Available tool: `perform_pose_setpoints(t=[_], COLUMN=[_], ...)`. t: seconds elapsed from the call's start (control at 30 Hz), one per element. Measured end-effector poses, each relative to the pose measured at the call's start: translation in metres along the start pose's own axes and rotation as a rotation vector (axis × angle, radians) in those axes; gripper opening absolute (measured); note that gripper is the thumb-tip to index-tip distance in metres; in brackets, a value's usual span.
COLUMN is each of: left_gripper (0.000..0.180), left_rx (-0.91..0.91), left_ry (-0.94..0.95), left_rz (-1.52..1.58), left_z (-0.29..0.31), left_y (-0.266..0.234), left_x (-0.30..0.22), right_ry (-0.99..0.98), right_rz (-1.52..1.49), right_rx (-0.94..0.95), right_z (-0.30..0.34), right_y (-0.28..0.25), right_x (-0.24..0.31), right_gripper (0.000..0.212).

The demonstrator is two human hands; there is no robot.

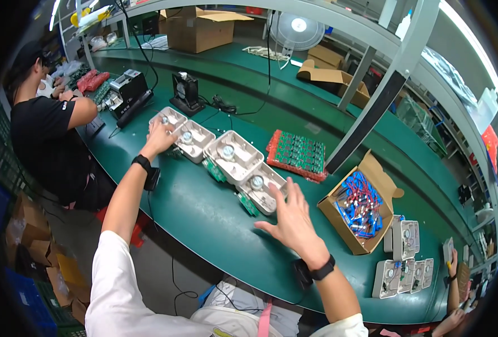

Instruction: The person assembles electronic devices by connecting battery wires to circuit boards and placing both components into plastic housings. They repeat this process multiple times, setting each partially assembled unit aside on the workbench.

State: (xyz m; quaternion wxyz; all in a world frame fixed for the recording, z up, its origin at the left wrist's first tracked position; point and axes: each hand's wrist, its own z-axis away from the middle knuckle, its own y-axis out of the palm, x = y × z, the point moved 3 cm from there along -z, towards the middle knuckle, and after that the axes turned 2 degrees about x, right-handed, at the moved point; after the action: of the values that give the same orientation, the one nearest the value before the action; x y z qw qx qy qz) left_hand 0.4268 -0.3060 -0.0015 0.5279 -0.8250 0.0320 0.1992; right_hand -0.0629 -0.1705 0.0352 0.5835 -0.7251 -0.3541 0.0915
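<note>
While I lean over the long green table (198,210), a co-worker in a black shirt (41,129) is at its L end. Next in size, an open brown carton (339,229) is on my R, full of blue parts (354,196) w/ red wires. In front of me, the row of four pale cases (233,147) slants from upper L down to the R, set side by side, open side up. More pale cases (386,279) sit past the carton, far R. Behind the row, a stack of green circuit boards (298,150) lies on red bubble wrap (294,170).

My L hand (160,138) is over the two leftmost cases, fingers bent; can't tell if they're clamped on anything. My R hand (295,220) is just beside the rightmost case, fingers spread well apart, nothing btwn them. Small green boards (248,204) are by the near edges of the cases, approx. upright or tilted, can't tell which. Smallest: a round disc (257,182) inside each case.
</note>
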Motion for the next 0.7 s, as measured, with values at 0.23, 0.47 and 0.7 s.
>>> perform_pose_setpoints(t=[0.23,0.47,0.7], left_gripper=[0.028,0.028,0.027], left_rx=[0.076,0.152,0.283], left_ry=[0.006,0.051,0.164], left_rz=[0.086,0.120,0.193], left_z=[0.053,0.078,0.077], left_y=[-0.022,-0.038,-0.067], left_x=[-0.068,-0.109,-0.099], right_ry=[0.159,0.278,0.338], right_rz=[0.060,0.104,0.099], right_rx=[0.130,0.148,0.148], right_z=[0.019,0.057,0.060], right_y=[-0.007,-0.044,-0.071], right_x=[0.001,0.027,0.051], right_gripper=[0.082,0.077,0.074])
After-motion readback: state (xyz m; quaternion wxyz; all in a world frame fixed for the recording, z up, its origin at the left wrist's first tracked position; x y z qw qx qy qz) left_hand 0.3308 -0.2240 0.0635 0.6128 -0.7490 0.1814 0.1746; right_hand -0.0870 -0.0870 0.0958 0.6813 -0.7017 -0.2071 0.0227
